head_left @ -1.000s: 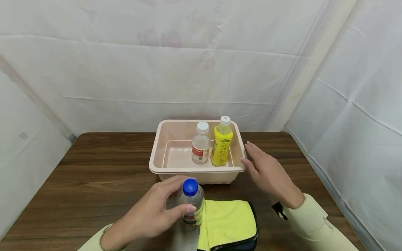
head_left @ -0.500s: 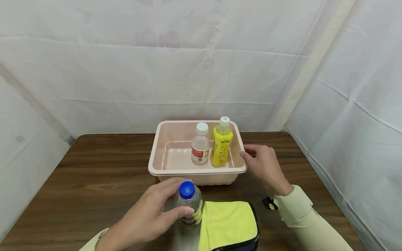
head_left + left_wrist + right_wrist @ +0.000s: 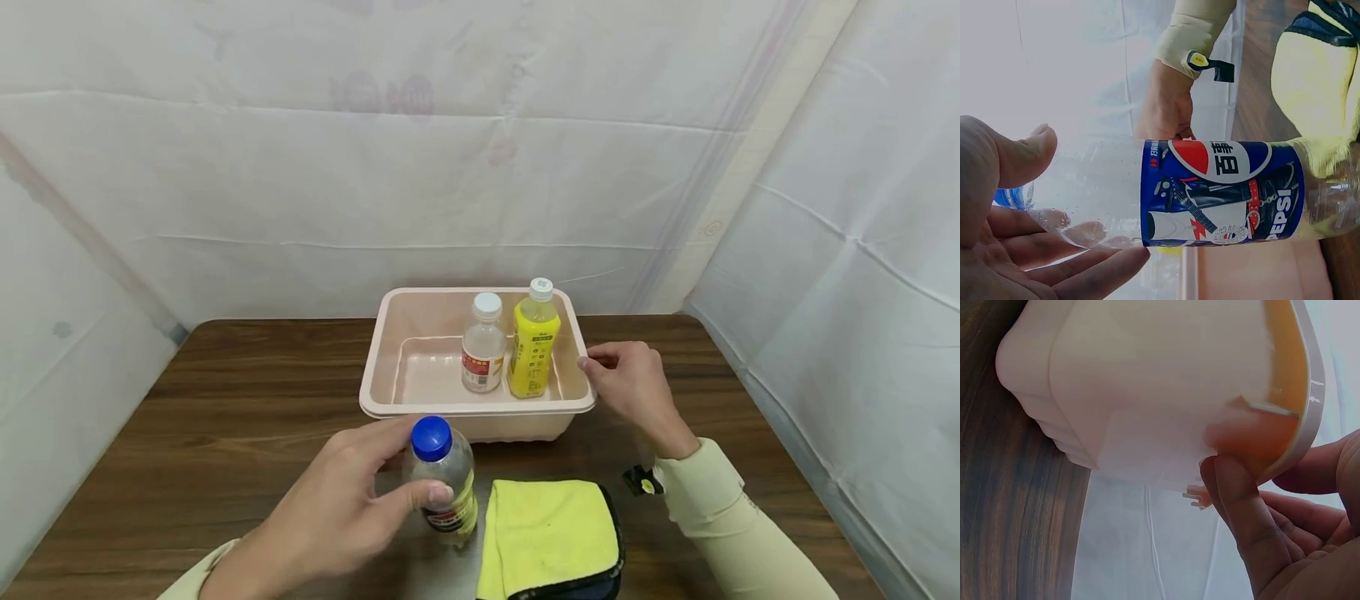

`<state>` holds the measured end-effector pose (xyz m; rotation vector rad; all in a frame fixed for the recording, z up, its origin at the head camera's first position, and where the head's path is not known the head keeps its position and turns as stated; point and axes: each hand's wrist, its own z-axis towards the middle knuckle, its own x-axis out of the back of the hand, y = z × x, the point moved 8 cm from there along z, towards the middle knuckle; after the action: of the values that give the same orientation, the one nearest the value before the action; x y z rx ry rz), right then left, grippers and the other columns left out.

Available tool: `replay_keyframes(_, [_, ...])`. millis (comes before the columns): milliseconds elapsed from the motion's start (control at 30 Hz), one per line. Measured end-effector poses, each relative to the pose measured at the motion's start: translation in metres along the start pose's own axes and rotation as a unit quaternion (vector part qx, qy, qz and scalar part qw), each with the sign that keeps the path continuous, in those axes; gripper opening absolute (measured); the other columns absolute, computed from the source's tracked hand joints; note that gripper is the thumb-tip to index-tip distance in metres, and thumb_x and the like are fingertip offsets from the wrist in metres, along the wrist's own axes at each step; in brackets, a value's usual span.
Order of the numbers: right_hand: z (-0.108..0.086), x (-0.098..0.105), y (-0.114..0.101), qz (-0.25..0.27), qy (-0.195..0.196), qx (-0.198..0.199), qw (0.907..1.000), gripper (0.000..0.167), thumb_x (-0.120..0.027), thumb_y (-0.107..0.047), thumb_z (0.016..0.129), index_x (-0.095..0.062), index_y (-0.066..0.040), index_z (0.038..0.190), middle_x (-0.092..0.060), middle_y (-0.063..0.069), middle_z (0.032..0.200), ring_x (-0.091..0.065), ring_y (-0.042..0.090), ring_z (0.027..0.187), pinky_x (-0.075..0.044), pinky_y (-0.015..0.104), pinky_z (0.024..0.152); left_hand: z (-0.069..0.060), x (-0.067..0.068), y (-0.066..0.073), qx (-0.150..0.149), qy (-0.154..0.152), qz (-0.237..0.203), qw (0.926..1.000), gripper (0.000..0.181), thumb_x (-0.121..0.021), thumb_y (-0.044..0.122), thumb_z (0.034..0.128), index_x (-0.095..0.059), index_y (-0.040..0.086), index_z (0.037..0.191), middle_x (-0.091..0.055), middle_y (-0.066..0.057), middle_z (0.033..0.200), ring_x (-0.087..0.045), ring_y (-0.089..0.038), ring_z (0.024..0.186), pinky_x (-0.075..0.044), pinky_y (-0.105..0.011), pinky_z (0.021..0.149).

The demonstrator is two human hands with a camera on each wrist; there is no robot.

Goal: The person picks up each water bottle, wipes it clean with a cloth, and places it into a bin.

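Note:
My left hand (image 3: 337,500) grips a clear plastic Pepsi bottle (image 3: 459,467) with a blue cap, fingers on one side and thumb on the other. The bottle leans a little, its cap toward the left. Its blue Pepsi label (image 3: 1222,190) faces the left wrist camera. At the right end of a pale pink plastic basin (image 3: 510,427), my right hand (image 3: 636,385) pinches the rim between thumb and fingers. The right wrist view shows the fingers (image 3: 1244,500) under the basin's lip. Inside the basin stand a clear white-capped bottle (image 3: 482,346) and a yellow-labelled bottle (image 3: 534,354).
A folded yellow cloth (image 3: 551,533) with black edging lies in front of the basin, right of the Pepsi bottle. All stands on a dark wooden table (image 3: 247,417). White sheeting (image 3: 375,183) hangs behind and at both sides.
My right hand's fingers, straight beside the rim before, have closed on it. My left hand has moved slightly left with the Pepsi bottle, which leans more now. The basin stays about where it was.

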<state>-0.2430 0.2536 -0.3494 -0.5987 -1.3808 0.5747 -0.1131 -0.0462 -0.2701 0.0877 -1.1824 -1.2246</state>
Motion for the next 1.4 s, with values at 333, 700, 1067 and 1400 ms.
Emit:
replay_keyframes(333, [0.0,-0.003,0.001,0.003,0.015,0.007,0.9999,0.028,-0.068,-0.02,0.1,-0.077,0.002,0.115,-0.079,0.021,0.107,-0.072,0.021,0.079,-0.056,0.025,0.061,0.009,0.018,0.009,-0.018,0.003,-0.008,0.9998,0.028,-0.083,0.021,0.089,-0.07,0.025,0.113,-0.07,0.018,0.09,-0.058,0.004,0.074,-0.051,-0.014,0.064])
replay_keyframes(700, [0.0,-0.007,0.0,0.011,0.029,0.01,0.9995,0.026,-0.07,-0.02,0.099,-0.079,0.0,0.111,-0.079,0.019,0.103,-0.072,0.022,0.079,-0.058,0.028,0.063,0.021,0.04,0.015,0.012,0.008,-0.007,0.9999,0.035,-0.085,0.015,0.0868,-0.072,0.022,0.118,-0.076,0.015,0.106,-0.071,-0.002,0.092,-0.064,-0.026,0.082])
replay_keyframes(1067, [-0.002,-0.01,-0.002,0.006,0.038,0.012,0.9992,0.026,-0.069,-0.02,0.099,-0.079,0.0,0.112,-0.079,0.019,0.104,-0.072,0.023,0.079,-0.06,0.03,0.064,0.031,0.056,0.022,0.01,0.007,0.017,0.9998,0.033,-0.087,0.016,0.0852,-0.072,0.022,0.114,-0.076,0.017,0.102,-0.073,-0.001,0.09,-0.063,-0.023,0.081])
replay_keyframes(1400, [-0.004,-0.008,-0.004,0.002,0.042,0.015,0.999,0.024,-0.07,-0.019,0.099,-0.08,0.0,0.109,-0.079,0.018,0.099,-0.069,0.023,0.076,-0.055,0.027,0.061,0.044,0.063,0.027,0.021,-0.007,0.037,0.9991,0.027,-0.084,0.026,0.0893,-0.07,0.029,0.112,-0.075,0.021,0.1,-0.072,0.002,0.088,-0.062,-0.022,0.071])
